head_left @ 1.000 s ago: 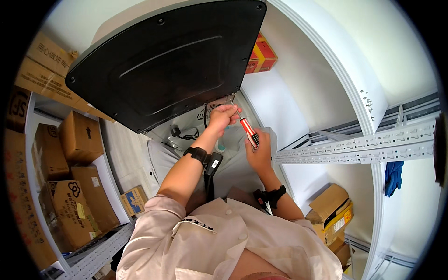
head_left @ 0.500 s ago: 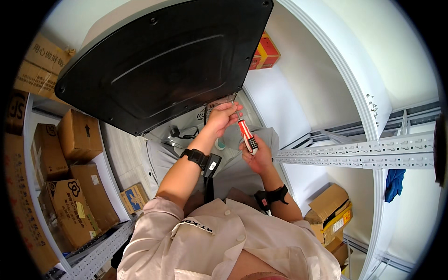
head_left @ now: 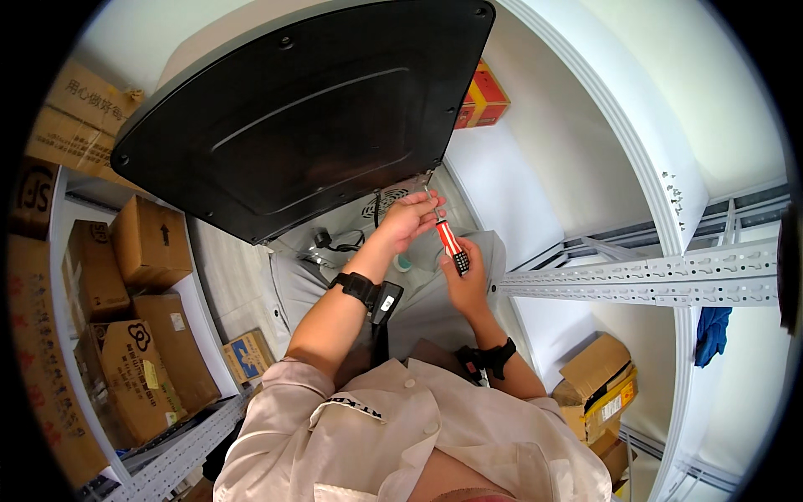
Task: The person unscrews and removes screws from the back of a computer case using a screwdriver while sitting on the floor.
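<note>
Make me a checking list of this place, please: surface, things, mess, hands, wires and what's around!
Surface: pale floor, visible at the left.
Things in use: red-and-white screwdriver, its tip near the lower right corner of a black panel.
Clutter: small cardboard box at lower left; opened box at right.
Hands: right hand grips the screwdriver's handle; left hand has fingers by its shaft, pinch unclear.
Cables: black cable below the panel.
Surroundings: metal shelf rail and blue cloth at right.
</note>
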{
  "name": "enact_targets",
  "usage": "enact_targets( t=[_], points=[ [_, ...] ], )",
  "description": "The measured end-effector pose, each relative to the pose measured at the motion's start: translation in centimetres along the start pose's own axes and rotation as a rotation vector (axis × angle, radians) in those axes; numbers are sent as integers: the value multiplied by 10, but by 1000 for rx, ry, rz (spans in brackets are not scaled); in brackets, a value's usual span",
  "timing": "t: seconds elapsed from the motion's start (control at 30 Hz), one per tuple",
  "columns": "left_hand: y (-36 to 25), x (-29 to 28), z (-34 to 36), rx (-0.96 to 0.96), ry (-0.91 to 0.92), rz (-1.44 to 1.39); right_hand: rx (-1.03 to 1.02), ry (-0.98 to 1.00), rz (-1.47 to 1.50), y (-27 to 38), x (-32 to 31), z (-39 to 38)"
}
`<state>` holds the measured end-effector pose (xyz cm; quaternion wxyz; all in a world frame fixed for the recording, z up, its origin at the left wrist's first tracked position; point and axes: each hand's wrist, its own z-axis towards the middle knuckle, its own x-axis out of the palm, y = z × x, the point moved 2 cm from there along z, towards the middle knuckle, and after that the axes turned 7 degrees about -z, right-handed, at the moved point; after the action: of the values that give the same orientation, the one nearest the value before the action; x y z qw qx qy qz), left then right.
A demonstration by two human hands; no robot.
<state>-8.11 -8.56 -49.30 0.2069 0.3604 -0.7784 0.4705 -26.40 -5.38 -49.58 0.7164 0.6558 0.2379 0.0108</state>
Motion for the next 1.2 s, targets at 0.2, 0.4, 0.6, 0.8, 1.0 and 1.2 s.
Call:
enact_targets(
  t=[0.2, 0.4, 0.6, 0.8, 1.0, 1.2],
  points=[
    [3, -5, 0, -31, -32, 48, -59, -30, -65, -3, -3, -10],
    [-20, 28, -23, 50, 99, 576, -62, -97, -18, -9, -24, -16],
    [-69, 97, -93, 166, 455, 1253, -40, -22, 0, -4, -47, -23],
    [-71, 134, -179, 314, 476, 1347, -104, 336, 198, 39, -55, -37],
    [-18, 101, -196, 605, 341, 1179, -206, 668, 286, 62, -54, -49],
    [17, 103, -176, 530, 401, 838, -196, 626, 306, 89, -69, -64]
  ],
)
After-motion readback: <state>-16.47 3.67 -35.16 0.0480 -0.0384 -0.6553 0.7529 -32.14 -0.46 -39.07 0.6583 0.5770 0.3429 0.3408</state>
